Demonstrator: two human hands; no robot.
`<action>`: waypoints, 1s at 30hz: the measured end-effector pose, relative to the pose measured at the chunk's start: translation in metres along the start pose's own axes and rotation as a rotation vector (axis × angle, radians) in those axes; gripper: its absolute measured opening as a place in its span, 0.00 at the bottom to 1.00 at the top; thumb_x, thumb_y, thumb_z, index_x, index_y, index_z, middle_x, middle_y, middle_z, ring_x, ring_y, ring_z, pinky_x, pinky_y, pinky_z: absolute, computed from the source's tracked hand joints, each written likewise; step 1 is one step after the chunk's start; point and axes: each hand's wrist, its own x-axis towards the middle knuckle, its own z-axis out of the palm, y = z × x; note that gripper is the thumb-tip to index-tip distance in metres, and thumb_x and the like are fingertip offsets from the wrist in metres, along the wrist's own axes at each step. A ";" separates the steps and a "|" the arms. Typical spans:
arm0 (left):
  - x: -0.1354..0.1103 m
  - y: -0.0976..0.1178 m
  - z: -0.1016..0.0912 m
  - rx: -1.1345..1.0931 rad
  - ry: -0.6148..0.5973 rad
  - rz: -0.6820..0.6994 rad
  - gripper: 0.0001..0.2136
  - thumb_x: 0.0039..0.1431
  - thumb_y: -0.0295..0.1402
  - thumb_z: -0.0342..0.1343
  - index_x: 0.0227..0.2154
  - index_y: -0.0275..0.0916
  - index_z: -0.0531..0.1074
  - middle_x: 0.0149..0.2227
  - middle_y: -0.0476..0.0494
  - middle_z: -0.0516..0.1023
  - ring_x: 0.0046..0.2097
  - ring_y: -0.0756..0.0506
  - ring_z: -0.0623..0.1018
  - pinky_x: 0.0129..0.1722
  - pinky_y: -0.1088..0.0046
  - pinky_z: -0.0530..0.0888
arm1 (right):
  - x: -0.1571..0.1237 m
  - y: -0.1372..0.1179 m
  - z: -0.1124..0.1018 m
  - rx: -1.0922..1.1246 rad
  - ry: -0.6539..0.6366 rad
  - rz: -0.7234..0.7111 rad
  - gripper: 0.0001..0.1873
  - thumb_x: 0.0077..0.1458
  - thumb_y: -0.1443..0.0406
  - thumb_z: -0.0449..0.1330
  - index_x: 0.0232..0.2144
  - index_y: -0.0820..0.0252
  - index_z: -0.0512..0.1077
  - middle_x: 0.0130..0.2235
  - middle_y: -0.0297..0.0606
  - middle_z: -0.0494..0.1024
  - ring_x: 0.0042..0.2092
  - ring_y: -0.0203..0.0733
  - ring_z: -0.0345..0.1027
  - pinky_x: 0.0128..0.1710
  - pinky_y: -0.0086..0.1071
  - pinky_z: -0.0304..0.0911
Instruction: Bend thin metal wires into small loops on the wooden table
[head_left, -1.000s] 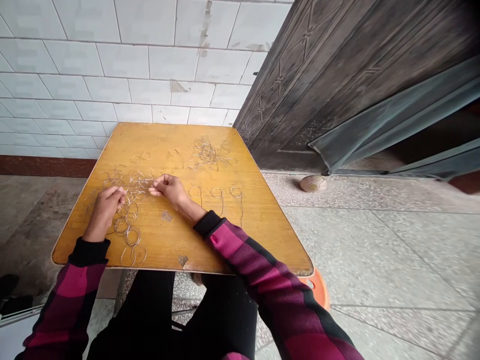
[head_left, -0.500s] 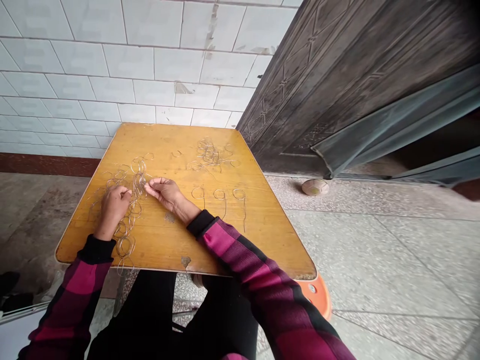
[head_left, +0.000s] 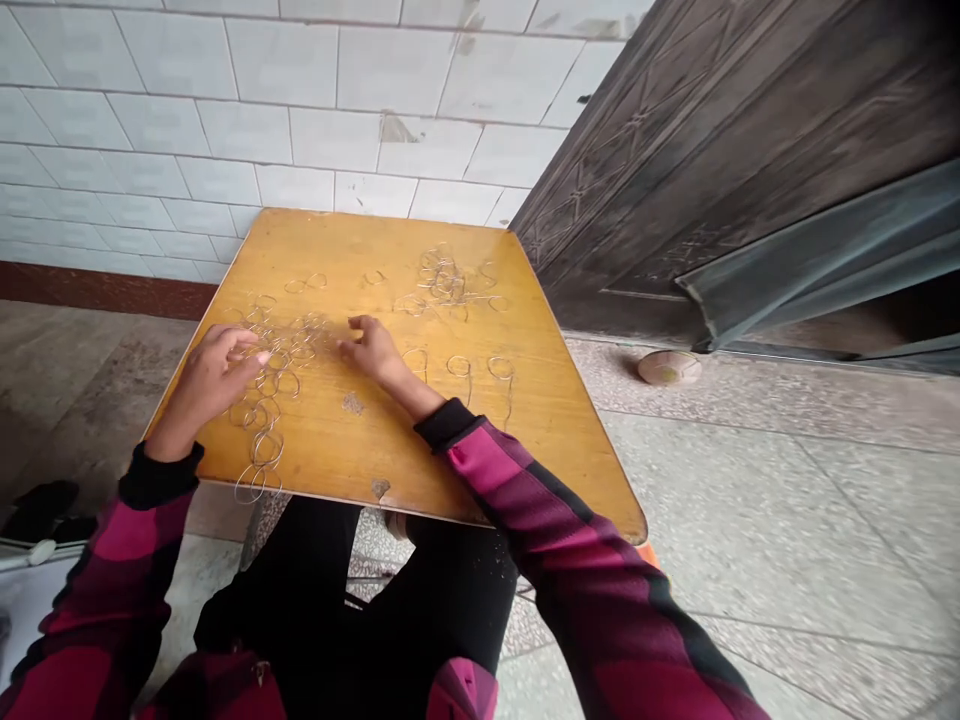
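Note:
A tangle of thin wire loops (head_left: 300, 340) lies on the left part of the wooden table (head_left: 420, 450), with a chain of loops (head_left: 264, 450) reaching the front edge. My left hand (head_left: 206, 385) is at the tangle's left side, thumb and fingers apart, with nothing visibly gripped. To the right of the tangle is my right hand (head_left: 371, 355), its thumb and forefinger parted and slightly blurred, apparently holding nothing. Just beyond it, single wire loops with straight tails (head_left: 501, 370) are laid out in a row. The nearest one is partly behind my right forearm.
Another heap of wire loops (head_left: 446, 280) rests at the back right of the table. A white tiled wall (head_left: 315, 140) stands behind. A dark carved door (head_left: 637, 180) is to the right, and a roundish pale object (head_left: 670, 367) lies on the floor beside it.
My right hand has moved right, away from the tangle, and its pinch has opened. My left hand's fingers have spread and shifted outward. The upper wires have spread lower across the table. The view has shifted slightly.

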 end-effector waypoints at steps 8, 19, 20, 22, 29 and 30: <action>-0.126 -0.017 -0.036 0.228 -0.398 0.146 0.13 0.56 0.39 0.57 0.44 0.45 0.74 0.48 0.42 0.71 0.50 0.40 0.74 0.48 0.64 0.72 | -0.137 -0.047 0.040 -0.803 -0.602 -0.732 0.12 0.57 0.68 0.57 0.45 0.62 0.72 0.46 0.45 0.73 0.44 0.45 0.67 0.40 0.36 0.67; -0.085 -0.002 -0.008 0.113 -0.371 0.297 0.11 0.57 0.38 0.58 0.42 0.43 0.75 0.51 0.41 0.73 0.52 0.41 0.73 0.52 0.64 0.71 | -0.131 -0.041 0.041 -0.896 -0.550 -0.735 0.09 0.62 0.66 0.54 0.40 0.65 0.73 0.42 0.45 0.74 0.38 0.40 0.67 0.33 0.32 0.63; -0.081 -0.006 -0.007 0.127 -0.455 0.311 0.16 0.54 0.39 0.61 0.46 0.44 0.73 0.54 0.40 0.70 0.55 0.40 0.71 0.54 0.62 0.70 | -0.132 -0.040 0.039 -0.882 -0.568 -0.757 0.10 0.61 0.63 0.57 0.41 0.65 0.73 0.44 0.46 0.74 0.40 0.41 0.67 0.35 0.33 0.63; -0.082 -0.014 -0.005 0.172 -0.553 0.345 0.21 0.51 0.37 0.63 0.50 0.45 0.72 0.58 0.39 0.67 0.59 0.37 0.67 0.57 0.57 0.68 | -0.140 -0.035 0.041 -0.959 -0.587 -0.819 0.10 0.60 0.62 0.57 0.40 0.64 0.73 0.44 0.47 0.73 0.42 0.44 0.66 0.35 0.35 0.63; -0.099 -0.017 0.002 0.124 -0.507 0.356 0.08 0.59 0.29 0.55 0.38 0.43 0.77 0.54 0.39 0.70 0.56 0.39 0.69 0.54 0.59 0.69 | -0.161 -0.010 0.061 -0.992 -0.535 -0.866 0.12 0.65 0.68 0.49 0.38 0.62 0.73 0.36 0.42 0.74 0.40 0.43 0.67 0.35 0.36 0.64; -0.096 -0.014 0.001 0.084 -0.495 0.349 0.08 0.59 0.30 0.54 0.36 0.42 0.77 0.53 0.39 0.71 0.55 0.40 0.71 0.53 0.60 0.70 | -0.157 -0.012 0.058 -0.933 -0.538 -0.841 0.12 0.65 0.68 0.49 0.38 0.62 0.73 0.37 0.42 0.75 0.39 0.43 0.67 0.35 0.35 0.64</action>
